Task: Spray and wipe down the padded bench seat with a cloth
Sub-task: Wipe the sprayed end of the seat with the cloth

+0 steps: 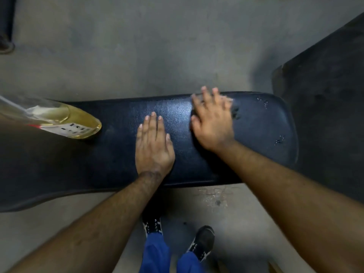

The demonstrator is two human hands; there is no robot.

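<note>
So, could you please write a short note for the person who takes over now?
Left hand: flat and open on the bench seat, bracing.
Right hand: blurred, spread, pressing on a cloth that barely shows under the fingers, near the seat's far edge.
Spray bottle: lies on the seat's left part, yellow liquid inside.
Done: the middle shines, seemingly wiped.
Left: probably the right end and the area by the bottle.

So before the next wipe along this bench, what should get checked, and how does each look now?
1. Cloth under right hand: cannot tell; only a pale blurred scrap shows past the fingers.
2. Left hand flat on the seat, bracing: ok.
3. Bottle lying on the seat, clear of both hands: ok.
4. Seat covering sound: not ok; small tears near the right end.
5. Seat wet enough: cannot tell; there is a sheen mid-seat.
</note>
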